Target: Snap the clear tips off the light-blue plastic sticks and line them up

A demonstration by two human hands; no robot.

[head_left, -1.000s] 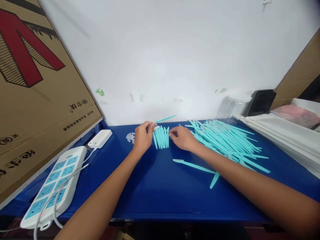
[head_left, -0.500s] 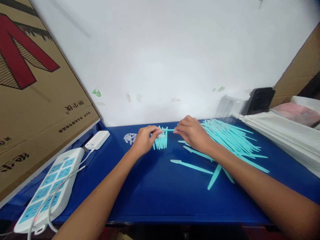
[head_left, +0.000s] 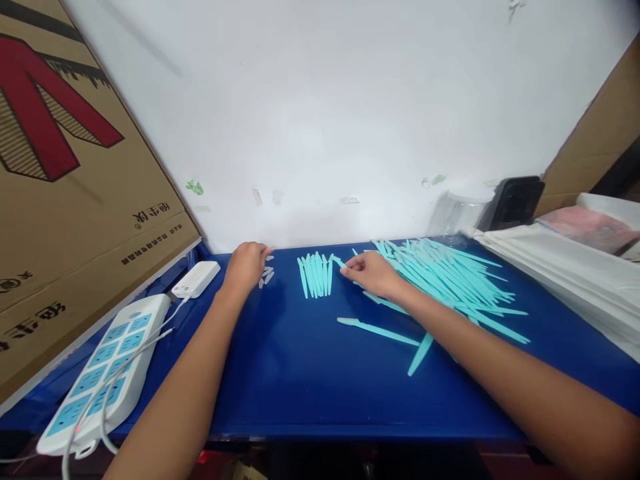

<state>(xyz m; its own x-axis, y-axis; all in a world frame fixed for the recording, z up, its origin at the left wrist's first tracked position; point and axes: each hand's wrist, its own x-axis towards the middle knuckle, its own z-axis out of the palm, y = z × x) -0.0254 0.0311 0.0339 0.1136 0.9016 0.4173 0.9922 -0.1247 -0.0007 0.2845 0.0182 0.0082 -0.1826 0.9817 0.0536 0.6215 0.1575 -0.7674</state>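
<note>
My right hand (head_left: 373,272) pinches a turquoise eyebrow razor (head_left: 339,262), its slim end pointing left towards a row of razors. That neat row of turquoise razors (head_left: 315,275) lies side by side in the middle of the blue table. Farther left, my left hand (head_left: 246,268) is over a small group of clear plastic blade caps (head_left: 267,275), thumb and fingers pressed together. Whether a cap is between those fingertips is hidden. Under and beyond my right forearm spreads a large loose pile of turquoise razors (head_left: 445,280).
A single razor (head_left: 377,330) lies nearer the table's front. On the left are a white power strip (head_left: 107,373) with cables and a white adapter box (head_left: 197,279). A clear plastic jar (head_left: 463,210), a black object (head_left: 517,200) and stacked white sheets (head_left: 575,267) stand at right.
My left hand has let go of the razor's left end and moved left to the clear caps. My right hand still holds a razor, now tilted, slightly lower and beside the row.
</note>
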